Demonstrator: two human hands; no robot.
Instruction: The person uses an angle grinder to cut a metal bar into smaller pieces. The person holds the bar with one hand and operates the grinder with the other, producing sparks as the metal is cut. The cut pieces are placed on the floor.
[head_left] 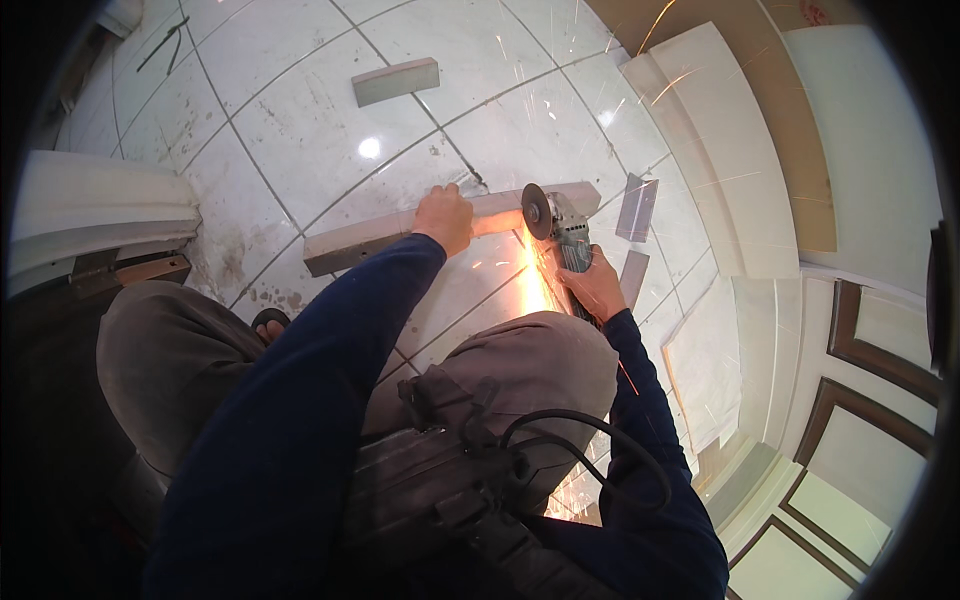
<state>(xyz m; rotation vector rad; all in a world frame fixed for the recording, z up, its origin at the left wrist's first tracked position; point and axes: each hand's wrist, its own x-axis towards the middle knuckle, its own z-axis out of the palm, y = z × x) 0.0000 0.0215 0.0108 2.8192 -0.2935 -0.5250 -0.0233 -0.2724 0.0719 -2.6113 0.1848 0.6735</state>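
Note:
A long grey metal bar (pixel 350 243), apparently square tubing, lies slantwise on the tiled floor in front of my knees. My left hand (pixel 446 217) is closed over its middle, pressing it down. My right hand (pixel 597 286) is wrapped round the body of an angle grinder (pixel 573 243) near the bar's right end. The grinder's dark disc (pixel 537 211) meets the bar, and a bright stream of orange sparks (pixel 531 275) pours from there toward my right knee. Glare hides the exact cut line.
A short grey metal piece (pixel 396 82) lies farther off on the tiles. Two flat grey offcuts (pixel 637 208) (pixel 634 277) lie right of the grinder. Pale boards (pixel 715 150) stand along the right side. A black cable (pixel 600 430) loops over my lap. My bare toes (pixel 269 329) show at left.

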